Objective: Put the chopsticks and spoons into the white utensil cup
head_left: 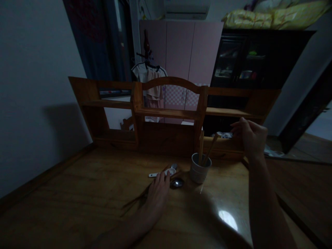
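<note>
My left hand [158,192] lies low over a small pile of utensils on the wooden table, its fingers reaching forward. Thin chopsticks [135,200] stick out to the left from beneath it. By its fingertips is a white measuring spoon [154,175], and just right of them a shiny metal spoon [177,183]. Another spoon's grey bowl [174,166] shows behind. A light grey cup [199,173] stands upright to the right, with several wooden chopsticks [201,148] leaning in it. Raised to the cup's right, my right hand [251,136] has bent, slightly parted fingers, with nothing visible in them.
A wooden shelf unit [168,112] runs along the table's back edge. The wooden table [103,180] meets a wall [33,86] on the left. Beyond are a pink wardrobe [178,52], a dark cabinet [272,58] and hanging clothes [153,77]. The light is dim.
</note>
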Tool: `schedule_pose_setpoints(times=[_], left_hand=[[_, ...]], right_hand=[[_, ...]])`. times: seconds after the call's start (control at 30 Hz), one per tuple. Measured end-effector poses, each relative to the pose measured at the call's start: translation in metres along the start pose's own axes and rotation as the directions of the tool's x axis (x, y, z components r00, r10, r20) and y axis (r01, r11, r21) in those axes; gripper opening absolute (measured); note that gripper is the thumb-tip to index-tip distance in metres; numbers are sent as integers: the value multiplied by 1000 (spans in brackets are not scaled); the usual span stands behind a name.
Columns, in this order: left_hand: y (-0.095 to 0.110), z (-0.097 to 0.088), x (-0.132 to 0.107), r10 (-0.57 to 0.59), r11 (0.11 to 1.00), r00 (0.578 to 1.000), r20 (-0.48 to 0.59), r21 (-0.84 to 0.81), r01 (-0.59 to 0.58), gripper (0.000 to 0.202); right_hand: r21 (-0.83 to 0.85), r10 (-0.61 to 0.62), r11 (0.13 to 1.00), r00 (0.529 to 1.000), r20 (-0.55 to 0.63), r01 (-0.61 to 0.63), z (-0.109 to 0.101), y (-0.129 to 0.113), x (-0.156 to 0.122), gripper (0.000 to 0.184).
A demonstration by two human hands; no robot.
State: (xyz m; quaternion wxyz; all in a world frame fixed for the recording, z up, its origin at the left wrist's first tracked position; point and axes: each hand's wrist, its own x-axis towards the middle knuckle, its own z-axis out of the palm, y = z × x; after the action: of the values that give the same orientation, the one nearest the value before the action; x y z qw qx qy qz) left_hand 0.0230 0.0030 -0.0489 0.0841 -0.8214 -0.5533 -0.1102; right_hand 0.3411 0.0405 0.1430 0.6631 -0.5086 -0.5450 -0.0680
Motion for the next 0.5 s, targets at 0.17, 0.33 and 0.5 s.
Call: schedule_pose_setpoints(times=[0.17, 0.33, 0.5], left_hand=[[1, -1, -1, 11, 999, 999, 41, 32, -13, 53], [1, -9, 5, -25, 997, 999, -27, 71, 27, 49], [-3, -19, 10, -103, 988, 986, -134, 100, 117, 37]], right_hand=[[-8, 3, 1000, 1000, 0, -3, -2, 3, 0, 43], [-24, 18, 1000, 1000, -14, -18, -2, 6, 1, 44], [-6, 39, 999, 999, -30, -39, -3, 5, 0, 42]])
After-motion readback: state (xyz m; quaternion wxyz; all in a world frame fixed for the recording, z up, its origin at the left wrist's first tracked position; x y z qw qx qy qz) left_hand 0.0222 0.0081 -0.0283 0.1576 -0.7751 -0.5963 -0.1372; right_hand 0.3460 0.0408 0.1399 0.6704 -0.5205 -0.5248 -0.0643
